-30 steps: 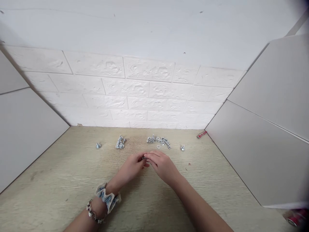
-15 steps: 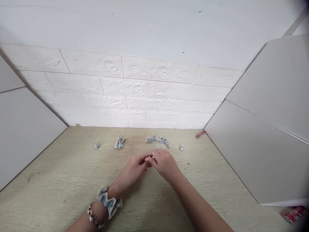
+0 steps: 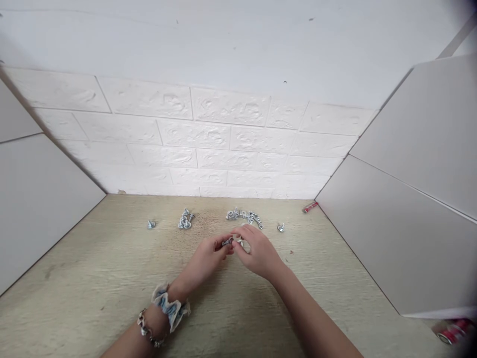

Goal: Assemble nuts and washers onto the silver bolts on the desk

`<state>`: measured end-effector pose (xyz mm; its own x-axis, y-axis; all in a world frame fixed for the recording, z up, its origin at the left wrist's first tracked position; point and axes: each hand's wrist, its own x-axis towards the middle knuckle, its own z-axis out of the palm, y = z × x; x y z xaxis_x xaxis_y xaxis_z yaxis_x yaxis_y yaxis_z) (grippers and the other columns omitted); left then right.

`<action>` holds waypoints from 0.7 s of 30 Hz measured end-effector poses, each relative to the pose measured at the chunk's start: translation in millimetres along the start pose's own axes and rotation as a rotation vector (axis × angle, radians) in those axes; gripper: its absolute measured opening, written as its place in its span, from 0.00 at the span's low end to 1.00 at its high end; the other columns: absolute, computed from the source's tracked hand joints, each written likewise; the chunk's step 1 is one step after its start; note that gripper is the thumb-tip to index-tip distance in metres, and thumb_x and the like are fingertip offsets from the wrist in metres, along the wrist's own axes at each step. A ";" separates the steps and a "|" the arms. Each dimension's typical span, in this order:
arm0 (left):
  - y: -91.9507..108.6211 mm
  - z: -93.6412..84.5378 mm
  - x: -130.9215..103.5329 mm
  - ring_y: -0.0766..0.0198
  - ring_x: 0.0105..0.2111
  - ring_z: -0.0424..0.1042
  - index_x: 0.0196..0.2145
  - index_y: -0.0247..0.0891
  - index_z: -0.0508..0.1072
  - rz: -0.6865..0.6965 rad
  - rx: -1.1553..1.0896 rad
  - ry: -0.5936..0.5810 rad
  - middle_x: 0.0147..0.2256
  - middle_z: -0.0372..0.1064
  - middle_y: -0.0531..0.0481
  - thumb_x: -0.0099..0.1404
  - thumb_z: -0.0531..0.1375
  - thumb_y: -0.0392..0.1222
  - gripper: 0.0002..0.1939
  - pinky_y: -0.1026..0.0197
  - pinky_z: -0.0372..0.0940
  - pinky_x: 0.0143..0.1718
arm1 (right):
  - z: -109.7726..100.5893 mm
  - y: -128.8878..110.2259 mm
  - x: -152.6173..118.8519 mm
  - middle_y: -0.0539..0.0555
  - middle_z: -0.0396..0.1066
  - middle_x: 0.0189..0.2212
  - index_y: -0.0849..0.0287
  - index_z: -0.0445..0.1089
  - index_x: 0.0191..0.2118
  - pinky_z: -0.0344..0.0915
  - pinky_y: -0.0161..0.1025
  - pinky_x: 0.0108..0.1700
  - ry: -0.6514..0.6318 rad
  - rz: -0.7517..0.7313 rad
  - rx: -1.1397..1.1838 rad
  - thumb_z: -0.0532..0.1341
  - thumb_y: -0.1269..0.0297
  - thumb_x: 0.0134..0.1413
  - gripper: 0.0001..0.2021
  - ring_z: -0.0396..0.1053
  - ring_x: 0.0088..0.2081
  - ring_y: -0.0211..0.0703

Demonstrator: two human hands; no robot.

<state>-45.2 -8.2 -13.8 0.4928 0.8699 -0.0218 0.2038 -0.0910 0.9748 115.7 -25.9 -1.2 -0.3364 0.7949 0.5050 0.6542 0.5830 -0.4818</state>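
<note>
Between thumb and fingers, my left hand (image 3: 210,252) pinches a small metal bolt (image 3: 227,241) near the middle of the wooden surface. My right hand (image 3: 258,249) is curled at the bolt's right end, its fingertips close to or touching it. A small shiny metal piece (image 3: 240,242) shows between my right thumb and fingers; its exact shape is unclear. Beyond my hands lies a loose group of bolts, nuts and washers (image 3: 244,215). To the left stands a cluster of bolts with washers (image 3: 185,220).
Single bolts lie at the far left (image 3: 151,224) and at the right (image 3: 280,227). A red battery (image 3: 309,207) rests by the right panel (image 3: 376,223), another red cylinder (image 3: 452,331) at the lower right. A white brick-patterned wall (image 3: 212,134) closes the back.
My right fingers have spread and shifted slightly right, away from my left hand. The bolt in my left fingers now shows more clearly. The view has shifted a little.
</note>
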 end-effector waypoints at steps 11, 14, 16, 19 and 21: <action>2.1 0.8 -1.4 0.63 0.31 0.64 0.38 0.35 0.73 0.007 0.071 0.005 0.29 0.68 0.50 0.60 0.52 0.43 0.14 0.66 0.58 0.31 | 10.6 4.5 -3.3 0.52 0.66 0.18 0.60 0.64 0.20 0.56 0.36 0.30 -0.050 0.025 -0.292 0.51 0.60 0.60 0.19 0.63 0.24 0.38; 3.8 1.0 -1.2 0.62 0.33 0.65 0.41 0.35 0.73 -0.003 0.022 0.008 0.30 0.69 0.49 0.60 0.53 0.43 0.15 0.66 0.58 0.32 | 5.6 0.8 -2.9 0.50 0.65 0.20 0.60 0.63 0.22 0.54 0.36 0.29 -0.018 0.069 -0.250 0.51 0.63 0.59 0.15 0.61 0.24 0.37; 5.9 0.5 -1.1 0.61 0.34 0.65 0.43 0.36 0.72 0.004 0.001 0.004 0.32 0.70 0.49 0.59 0.53 0.42 0.16 0.65 0.59 0.34 | 2.4 -2.1 -2.0 0.50 0.67 0.25 0.60 0.65 0.30 0.57 0.35 0.32 -0.028 0.064 -0.145 0.53 0.68 0.56 0.06 0.63 0.28 0.37; 7.5 -0.3 -0.8 0.61 0.34 0.66 0.42 0.36 0.73 0.017 0.012 0.022 0.32 0.70 0.49 0.58 0.54 0.39 0.16 0.63 0.60 0.37 | 1.7 -3.7 -0.9 0.51 0.69 0.35 0.58 0.65 0.41 0.60 0.34 0.39 -0.097 0.005 0.014 0.54 0.73 0.54 0.09 0.65 0.37 0.38; 6.3 -0.7 -0.3 0.61 0.34 0.66 0.42 0.36 0.73 0.022 0.023 0.042 0.32 0.70 0.49 0.58 0.53 0.38 0.16 0.63 0.60 0.37 | 3.9 -2.4 -0.8 0.51 0.69 0.38 0.57 0.65 0.44 0.60 0.34 0.43 -0.124 -0.019 0.066 0.52 0.73 0.56 0.11 0.65 0.41 0.37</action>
<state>-44.6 -8.6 -7.5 0.4613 0.8872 0.0095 0.2126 -0.1209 0.9696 111.7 -27.3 -3.2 -0.4320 0.7956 0.4246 0.6024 0.6050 -0.5207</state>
